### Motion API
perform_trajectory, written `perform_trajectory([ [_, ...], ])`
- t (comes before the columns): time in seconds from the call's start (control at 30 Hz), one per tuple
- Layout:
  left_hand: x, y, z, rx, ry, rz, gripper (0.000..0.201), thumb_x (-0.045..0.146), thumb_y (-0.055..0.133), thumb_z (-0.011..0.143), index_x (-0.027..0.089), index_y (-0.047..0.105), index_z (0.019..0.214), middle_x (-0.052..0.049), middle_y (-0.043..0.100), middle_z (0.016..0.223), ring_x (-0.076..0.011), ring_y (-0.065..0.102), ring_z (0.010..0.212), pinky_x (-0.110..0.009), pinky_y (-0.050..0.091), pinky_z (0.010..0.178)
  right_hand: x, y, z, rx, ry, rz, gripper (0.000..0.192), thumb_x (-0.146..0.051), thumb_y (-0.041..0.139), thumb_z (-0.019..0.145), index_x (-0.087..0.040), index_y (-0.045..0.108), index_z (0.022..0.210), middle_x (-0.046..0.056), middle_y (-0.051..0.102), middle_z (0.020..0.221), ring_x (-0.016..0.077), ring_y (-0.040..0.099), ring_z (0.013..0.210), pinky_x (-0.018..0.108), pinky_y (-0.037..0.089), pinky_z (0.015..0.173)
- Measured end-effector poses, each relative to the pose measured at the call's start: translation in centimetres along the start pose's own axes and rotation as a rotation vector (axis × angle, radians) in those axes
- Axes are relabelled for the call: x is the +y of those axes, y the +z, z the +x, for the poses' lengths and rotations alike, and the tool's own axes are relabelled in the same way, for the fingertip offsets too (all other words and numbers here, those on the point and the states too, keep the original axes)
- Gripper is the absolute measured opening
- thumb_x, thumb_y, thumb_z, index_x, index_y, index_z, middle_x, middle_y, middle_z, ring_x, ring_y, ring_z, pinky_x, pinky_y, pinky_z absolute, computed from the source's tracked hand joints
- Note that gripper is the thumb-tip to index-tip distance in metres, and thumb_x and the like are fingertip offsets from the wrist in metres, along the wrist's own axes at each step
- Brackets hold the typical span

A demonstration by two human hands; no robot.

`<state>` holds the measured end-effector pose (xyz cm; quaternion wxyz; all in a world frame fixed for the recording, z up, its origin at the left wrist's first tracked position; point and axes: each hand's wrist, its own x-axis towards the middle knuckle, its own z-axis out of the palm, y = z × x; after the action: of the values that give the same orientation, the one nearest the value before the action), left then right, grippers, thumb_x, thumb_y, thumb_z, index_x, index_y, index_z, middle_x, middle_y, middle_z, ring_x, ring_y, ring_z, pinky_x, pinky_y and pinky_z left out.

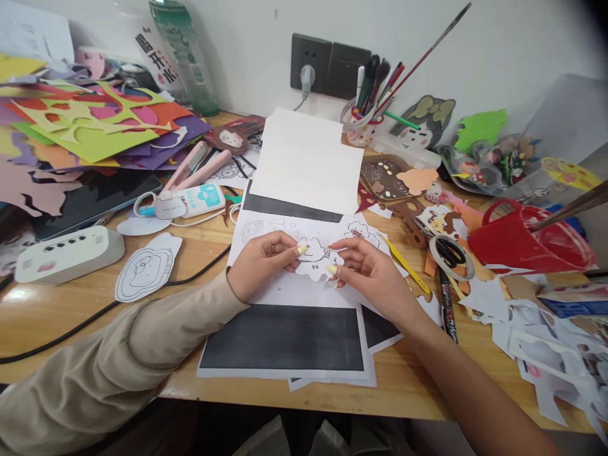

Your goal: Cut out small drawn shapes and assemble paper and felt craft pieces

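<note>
Desk: the wooden desk (pixel 57 310) runs the full width below me, crowded on both sides, with printed sheets in the middle.
Coloured card pile: a heap of cut card scraps (pixel 90 126) fills the far left corner, green, orange and purple layers overlapping.
Printed sheets: white sheets with black blocks (pixel 285 339) lie straight in front of me, one edge hanging just over the near rim of the desk; a blank folded sheet (pixel 306 158) lies beyond them, toward the wall.
Red bucket: a red bucket (pixel 527 244) sits on its side at the right, near a drift of white paper offcuts.
White device: a white box with dark buttons (pixel 69 253) rests at the left, a black cable passing just beside it.
Pen cup: a clear cup of pens and brushes (pixel 363 123) stands by the wall under the socket.
Tape roll: a roll of tape (pixel 451 256) lies right of my hands, with scissor handles showing inside its ring.
My left hand: my left hand (pixel 261 259) comes out of a beige sleeve – its grip is pinching the left edge of the cut-out between thumb and fingertips.
My right hand: my right hand (pixel 368 269) pinches the right edge the same way, thumb on top.
Cut-out: the small white paper cut-out (pixel 316 261) with a line drawing is held between both hands, just above the printed sheets.
</note>
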<state>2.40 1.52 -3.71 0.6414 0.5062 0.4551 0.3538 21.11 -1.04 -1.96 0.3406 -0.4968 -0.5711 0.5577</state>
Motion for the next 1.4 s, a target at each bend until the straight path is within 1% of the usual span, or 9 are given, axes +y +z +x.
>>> perform_trajectory([
  [0.23, 0.01, -0.03, 0.02, 0.008, 0.016, 0.015, 0.018, 0.029, 0.057, 0.069, 0.012, 0.05, 0.071, 0.001, 0.054, 0.062, -0.0067, 0.052, 0.059, -0.016, 0.044, 0.057, 0.0, 0.01, -0.02, 0.0, 0.004, -0.005, 0.024, -0.016, 0.051, 0.073, -0.021, 0.046, 0.096, 0.002, 0.056, 0.084, 0.0097, 0.056, 0.068, 0.023, 0.05, 0.058],
  [0.5, 0.19, 0.17, 0.01, 0.012, 0.02, 0.025, 0.017, 0.027, 0.057, 0.069, 0.012, 0.05, 0.069, 0.002, 0.053, 0.06, -0.0056, 0.05, 0.058, -0.015, 0.042, 0.057, -0.01, -0.03, 0.01, 0.001, -0.006, -0.003, 0.023, -0.017, 0.051, 0.073, -0.021, 0.046, 0.095, 0.001, 0.055, 0.079, 0.0106, 0.055, 0.068, 0.024, 0.05, 0.058],
  [0.9, 0.37, 0.22, -0.14, 0.02, 0.02, 0.03, 0.018, 0.027, 0.057, 0.069, 0.012, 0.047, 0.064, 0.002, 0.053, 0.058, -0.0054, 0.049, 0.057, -0.015, 0.04, 0.057, -0.04, 0.05, 0.0, 0.004, 0.001, -0.013, 0.025, -0.016, 0.051, 0.072, -0.02, 0.046, 0.096, 0.002, 0.057, 0.087, 0.0102, 0.056, 0.068, 0.024, 0.051, 0.058],
  [1.13, 0.25, 0.32, -0.17, 0.015, 0.039, 0.024, 0.019, 0.027, 0.056, 0.07, 0.013, 0.045, 0.064, 0.003, 0.051, 0.058, -0.0046, 0.047, 0.056, -0.015, 0.038, 0.057, -0.03, 0.0, -0.01, 0.003, -0.008, -0.01, 0.024, -0.017, 0.05, 0.073, -0.02, 0.047, 0.096, 0.002, 0.057, 0.086, 0.0107, 0.056, 0.069, 0.025, 0.05, 0.058],
  [1.4, 0.18, 0.38, -0.17, 0.017, 0.059, 0.044, 0.02, 0.027, 0.056, 0.07, 0.012, 0.045, 0.063, 0.004, 0.05, 0.057, -0.0046, 0.045, 0.056, -0.016, 0.037, 0.057, 0.0, -0.01, 0.0, 0.007, -0.02, -0.014, 0.023, -0.016, 0.05, 0.073, -0.02, 0.047, 0.096, 0.002, 0.057, 0.086, 0.0093, 0.055, 0.068, 0.023, 0.049, 0.058],
])
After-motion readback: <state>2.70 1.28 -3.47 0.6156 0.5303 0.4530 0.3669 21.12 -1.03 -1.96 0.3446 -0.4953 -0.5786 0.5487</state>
